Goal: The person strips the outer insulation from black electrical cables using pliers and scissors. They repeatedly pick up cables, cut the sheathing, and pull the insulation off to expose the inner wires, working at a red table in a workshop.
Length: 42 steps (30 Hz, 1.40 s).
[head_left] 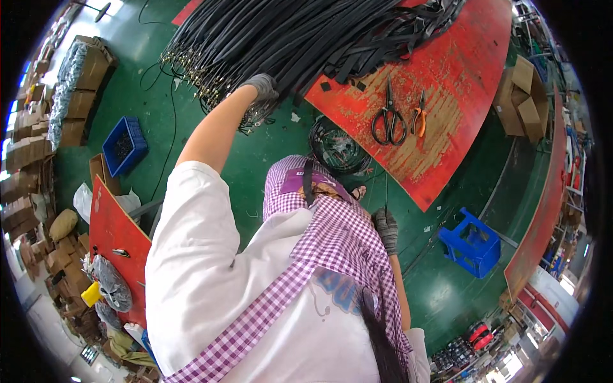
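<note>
A large pile of long black straps with metal ends lies across the red table at the top. My left hand, in a grey glove, reaches to the pile's near edge with its fingers curled round some straps close to the metal ends. My right hand, also gloved, hangs low beside the checked apron, apart from the table. Its fingers point down, loosely stretched; a thin dark line runs by their tips, and I cannot tell whether they touch it. Black-handled scissors and orange-handled pliers lie on the table.
The red tabletop is worn and ends in a corner near my right hand. Below it sits a coil of black cord. A blue stool stands at right, a blue crate at left. Cardboard boxes stand around.
</note>
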### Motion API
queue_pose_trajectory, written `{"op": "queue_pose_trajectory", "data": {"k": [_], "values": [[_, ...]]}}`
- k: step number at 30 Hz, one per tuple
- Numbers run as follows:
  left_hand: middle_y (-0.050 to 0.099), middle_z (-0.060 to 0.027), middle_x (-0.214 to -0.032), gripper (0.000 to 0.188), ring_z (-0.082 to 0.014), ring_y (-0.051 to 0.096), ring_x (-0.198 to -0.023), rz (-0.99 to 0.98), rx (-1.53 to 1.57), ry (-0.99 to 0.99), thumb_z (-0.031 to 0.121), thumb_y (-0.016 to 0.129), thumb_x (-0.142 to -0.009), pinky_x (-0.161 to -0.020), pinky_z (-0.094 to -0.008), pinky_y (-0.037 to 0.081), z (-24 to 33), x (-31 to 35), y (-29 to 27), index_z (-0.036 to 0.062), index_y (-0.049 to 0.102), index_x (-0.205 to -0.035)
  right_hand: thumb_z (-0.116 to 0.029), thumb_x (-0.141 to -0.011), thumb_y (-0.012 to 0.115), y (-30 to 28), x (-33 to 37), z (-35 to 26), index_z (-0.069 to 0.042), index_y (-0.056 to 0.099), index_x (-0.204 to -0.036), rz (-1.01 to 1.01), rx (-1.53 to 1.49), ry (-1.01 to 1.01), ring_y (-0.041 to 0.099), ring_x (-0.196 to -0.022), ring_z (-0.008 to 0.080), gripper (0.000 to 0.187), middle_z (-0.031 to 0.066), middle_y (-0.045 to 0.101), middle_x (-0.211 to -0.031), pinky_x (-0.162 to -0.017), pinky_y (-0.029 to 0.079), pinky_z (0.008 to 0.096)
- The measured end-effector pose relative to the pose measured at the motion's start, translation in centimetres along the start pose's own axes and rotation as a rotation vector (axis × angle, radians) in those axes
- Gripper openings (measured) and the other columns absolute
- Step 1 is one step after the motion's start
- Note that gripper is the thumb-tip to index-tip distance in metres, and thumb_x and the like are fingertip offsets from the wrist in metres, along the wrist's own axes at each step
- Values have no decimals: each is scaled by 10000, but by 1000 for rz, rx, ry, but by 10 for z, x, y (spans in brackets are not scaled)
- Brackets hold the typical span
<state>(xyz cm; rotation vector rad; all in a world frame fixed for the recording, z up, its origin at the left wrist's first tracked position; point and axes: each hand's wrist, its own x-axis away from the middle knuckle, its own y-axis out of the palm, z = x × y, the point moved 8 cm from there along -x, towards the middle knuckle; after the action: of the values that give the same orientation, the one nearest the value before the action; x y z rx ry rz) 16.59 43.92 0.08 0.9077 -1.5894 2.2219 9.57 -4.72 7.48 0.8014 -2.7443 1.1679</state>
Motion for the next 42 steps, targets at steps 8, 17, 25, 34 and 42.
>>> {"op": "queue_pose_trajectory", "data": {"k": [8,17,25,34,42], "values": [[575,-166,-860,419,-290,551,-801,-5,-105,57,317,558,-630,-719,-360,429,2,-13,-2,35,566,-939,-183,-777,467,10,12,60,-4,509,-921,7,-163,129,525,-695,323,233,177,547,-822,-608,418,370],[584,-155,-805,404,-285,563,-746,-140,-117,34,302,588,-649,-680,-360,461,2,12,3,24,554,-939,-104,-694,509,16,7,43,-35,440,-1058,-70,70,11,515,-723,357,376,200,509,-933,-597,420,426],[584,-157,-846,247,-290,560,-831,-104,-288,31,247,552,-662,-720,-348,455,20,11,0,54,624,-797,-95,-690,475,3,-7,-11,-49,453,-981,-66,174,-133,497,-700,371,295,213,494,-911,-568,406,430],[561,-93,-991,401,-269,527,-928,18,-297,80,423,427,-755,-768,-375,419,116,39,-39,103,598,-928,-124,-684,525,-7,-72,-70,1,431,-1035,62,293,-384,512,-843,321,384,167,524,-930,-680,427,385],[558,-31,-847,203,-107,509,-787,-248,1601,621,175,429,-850,-720,-241,413,294,94,-36,39,503,-981,-96,-752,445,7,-128,-125,-30,465,-1037,-138,-441,-323,520,-839,295,294,155,529,-926,-715,433,329]]}}
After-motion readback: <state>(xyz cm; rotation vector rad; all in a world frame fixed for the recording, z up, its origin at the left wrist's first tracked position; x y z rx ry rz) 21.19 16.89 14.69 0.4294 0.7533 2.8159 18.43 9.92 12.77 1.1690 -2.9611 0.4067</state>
